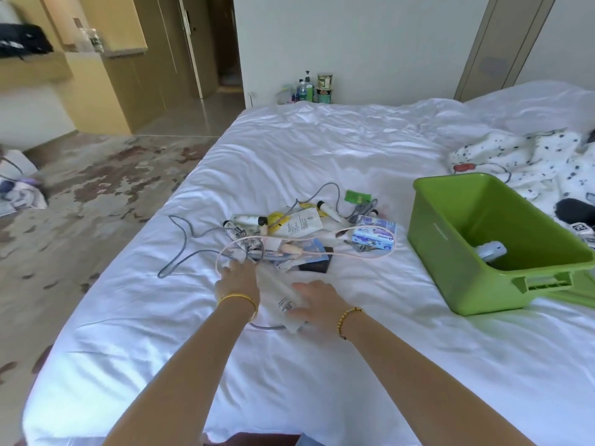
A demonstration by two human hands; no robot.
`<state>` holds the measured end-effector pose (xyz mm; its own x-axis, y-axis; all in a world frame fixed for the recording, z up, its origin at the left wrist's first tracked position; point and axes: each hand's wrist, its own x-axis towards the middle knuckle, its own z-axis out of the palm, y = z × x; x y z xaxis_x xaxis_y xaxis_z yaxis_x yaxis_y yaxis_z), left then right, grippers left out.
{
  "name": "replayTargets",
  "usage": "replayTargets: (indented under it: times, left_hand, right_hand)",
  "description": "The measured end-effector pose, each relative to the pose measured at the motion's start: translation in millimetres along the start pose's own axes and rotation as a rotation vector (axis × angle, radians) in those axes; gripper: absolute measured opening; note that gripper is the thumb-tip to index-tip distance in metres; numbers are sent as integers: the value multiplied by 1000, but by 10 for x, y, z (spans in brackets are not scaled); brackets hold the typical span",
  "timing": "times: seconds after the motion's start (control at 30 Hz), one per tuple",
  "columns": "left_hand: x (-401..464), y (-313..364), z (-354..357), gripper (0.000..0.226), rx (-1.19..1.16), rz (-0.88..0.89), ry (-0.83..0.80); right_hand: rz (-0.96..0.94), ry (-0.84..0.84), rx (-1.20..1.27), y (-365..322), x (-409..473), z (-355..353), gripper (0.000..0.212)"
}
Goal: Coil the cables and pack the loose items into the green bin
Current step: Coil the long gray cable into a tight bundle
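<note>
Grey cable (180, 249) beside left grip (238, 284).

White bed (322, 156), spotted blanket (531, 159), floor bottles (309, 88)

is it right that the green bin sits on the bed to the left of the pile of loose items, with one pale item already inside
Not quite. The head view shows the green bin on the bed to the right of the pile of loose items, not the left. One pale item does lie inside it.
</note>
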<state>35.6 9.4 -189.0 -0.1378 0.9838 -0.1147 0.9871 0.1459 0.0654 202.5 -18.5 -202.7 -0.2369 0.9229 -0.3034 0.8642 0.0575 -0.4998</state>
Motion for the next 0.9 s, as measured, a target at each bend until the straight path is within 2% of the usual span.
replayTargets:
  times: [0.07, 0.13, 0.27, 0.4, 0.47, 0.53, 0.6, 0.67, 0.77, 0.83, 0.9]
  left_hand:
    - [4, -135, 84, 52, -91, -97, -30]
    - [2, -207, 168, 53, -182, -158, -101]
    - [-7, -230, 219, 36, -407, -215, -162]
    - [-46, -123, 128, 27, -569, -142, -123]
    - [-100, -26, 57, 28, -676, -74, -100]
    - [-185, 82, -23, 27, -731, 19, -84]
    - [-315, 192, -101, 25, -756, 108, -70]
    - [-465, 310, -156, 26, -784, 181, -53]
    - [-707, 483, -223, 24, -904, 227, -54]
    - [-847, 559, -287, 21, -1104, 148, -107]
    - [-965, 595, -357, 26, -1291, 71, -162]
  right_hand:
    - [-2, -19, -137, -75, 25, 98, 84]
    - [32, 7, -171, -108, 56, 170, 85]
    - [189, 160, 41, -138, 116, 171, 47]
    - [327, 409, 272, -24, 49, 56, 28]
    - [387, 487, 339, 32, -27, -6, 33]
    - [409, 521, 244, 69, -135, -41, 40]
    - [357, 560, 190, 79, -269, -55, 41]
    - [236, 588, 235, 58, -398, -54, 37]
    - [87, 489, 538, -28, -632, -45, 32]
    - [58, 339, 741, -84, -809, -26, 27]
    - [52, 242, 819, -86, -961, 6, 36]
